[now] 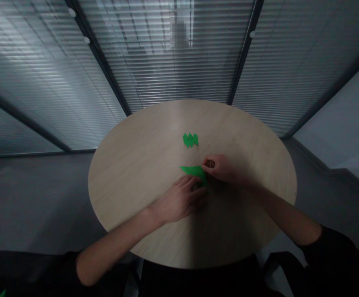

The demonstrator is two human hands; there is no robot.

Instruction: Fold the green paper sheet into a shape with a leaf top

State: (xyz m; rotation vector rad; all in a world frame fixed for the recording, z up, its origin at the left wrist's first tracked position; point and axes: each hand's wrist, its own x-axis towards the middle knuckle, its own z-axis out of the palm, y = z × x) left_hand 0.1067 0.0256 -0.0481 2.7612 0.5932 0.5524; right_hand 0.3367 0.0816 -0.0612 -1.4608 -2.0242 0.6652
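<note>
A green sheet of folded paper (193,169) lies on the round table, roughly triangular, with one point facing left. My right hand (219,167) pinches its upper right corner between thumb and fingertips, the other fingers curled in. Along the near edge of the paper, my left hand (187,196) is bent over it, with fingers and thumb closed at its lower right part. The left fingers hide part of the sheet. Farther back on the table lies a small green folded paper piece (191,140) with a jagged, zigzag outline, touched by neither hand.
The pale wooden table (130,165) has a rounded edge all about. Behind it stand glass panels with blinds (167,74) in dark frames. A white wall (337,115) rises at the right. Dark chair parts show below the near edge, and a shadow falls across the table's front.
</note>
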